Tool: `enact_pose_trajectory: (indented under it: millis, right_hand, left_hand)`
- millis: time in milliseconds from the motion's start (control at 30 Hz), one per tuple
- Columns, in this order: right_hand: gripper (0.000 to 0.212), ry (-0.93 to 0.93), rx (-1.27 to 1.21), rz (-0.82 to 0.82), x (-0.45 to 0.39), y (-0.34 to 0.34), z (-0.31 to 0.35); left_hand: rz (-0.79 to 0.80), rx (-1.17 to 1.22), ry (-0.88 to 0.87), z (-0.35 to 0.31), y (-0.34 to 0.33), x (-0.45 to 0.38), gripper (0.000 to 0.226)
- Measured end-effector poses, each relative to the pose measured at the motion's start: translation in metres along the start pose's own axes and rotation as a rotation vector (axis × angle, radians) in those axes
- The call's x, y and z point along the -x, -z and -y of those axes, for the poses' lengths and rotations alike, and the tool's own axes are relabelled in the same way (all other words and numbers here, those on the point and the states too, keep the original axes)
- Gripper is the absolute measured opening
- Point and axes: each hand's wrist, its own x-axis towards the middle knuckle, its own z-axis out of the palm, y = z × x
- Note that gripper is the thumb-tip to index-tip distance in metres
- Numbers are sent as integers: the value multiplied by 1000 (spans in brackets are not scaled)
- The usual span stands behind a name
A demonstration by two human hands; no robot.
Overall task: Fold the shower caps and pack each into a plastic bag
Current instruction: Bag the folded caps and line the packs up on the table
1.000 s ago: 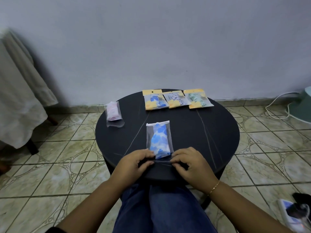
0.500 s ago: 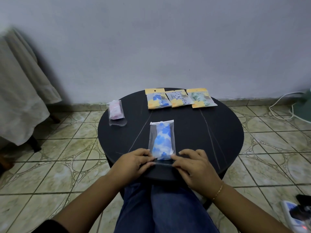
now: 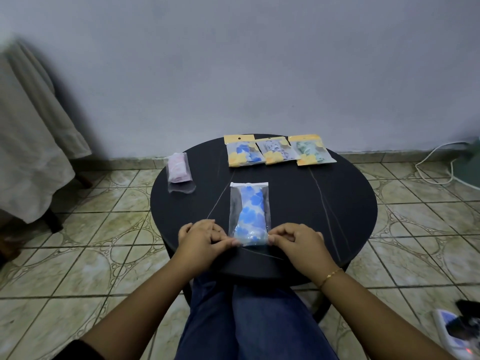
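A folded blue-and-white shower cap sits inside a clear plastic bag (image 3: 250,213) that lies lengthwise on the round black table (image 3: 337,203). My left hand (image 3: 201,239) pinches the bag's near left corner with curled fingers. My right hand (image 3: 298,240) pinches the near right corner the same way. A pink shower cap in a clear bag (image 3: 178,168) lies at the table's far left. Three packaged caps with yellow header cards (image 3: 278,150) lie in a row along the far edge.
Tiled floor surrounds the table. A cloth-draped piece of furniture (image 3: 28,141) stands at the left. A white cable (image 3: 436,167) runs along the floor at the right, and a power strip (image 3: 457,331) lies at the lower right. My knees in blue jeans are under the table's near edge.
The bag's near flap, earlier stretched flat toward me between both hands, is now folded up against the bag's end. Both hands stay at its near corners.
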Motion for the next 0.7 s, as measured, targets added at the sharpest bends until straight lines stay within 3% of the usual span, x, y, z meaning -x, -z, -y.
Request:
enact_pose_trajectory:
  millis: [300,567,700]
  right_hand:
    - [17,-174,-121,-20,-8,-3,10]
    - [13,-268,-33,-13,-12,-4,18]
    - [6,-260,26,-59,-13,-11,18]
  left_hand:
    - [6,-81,281,-11,4,-2,26]
    - [-54,-122,398,-20,-4,-3,34]
    - [-137,-150,423,-19,-11,0,27]
